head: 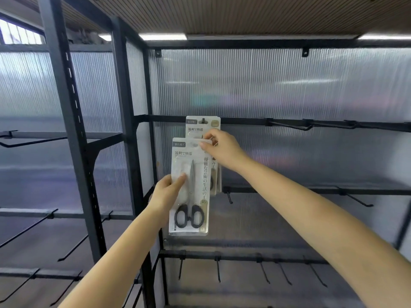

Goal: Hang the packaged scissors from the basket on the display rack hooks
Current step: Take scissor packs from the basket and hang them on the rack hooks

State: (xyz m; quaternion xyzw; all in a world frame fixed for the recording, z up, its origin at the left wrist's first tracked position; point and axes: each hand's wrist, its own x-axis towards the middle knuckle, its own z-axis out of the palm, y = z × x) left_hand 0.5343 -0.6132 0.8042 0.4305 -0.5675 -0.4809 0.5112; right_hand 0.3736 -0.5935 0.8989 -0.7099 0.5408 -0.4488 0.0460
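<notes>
Left hand (pixel 165 193): I am gripping the front scissors pack (pixel 189 187) along its left edge, my thumb lying across its face and my fingers curled behind it.
Right hand (pixel 222 150): I am pinching the pack's top right corner between thumb and forefinger.
Front scissors pack: I am holding it upright between both hands, black handles at the bottom, below my left thumb.
Hung scissors pack (pixel 202 127): it is hanging from the upper rail's hook (pixel 202 121), directly behind my right fingers and partly covered by the pack I am holding.
Empty hooks (pixel 289 125): they are sticking out along the same rail, right of my right hand.
Display rack (pixel 131 121): its dark upright is standing left of both my hands.
</notes>
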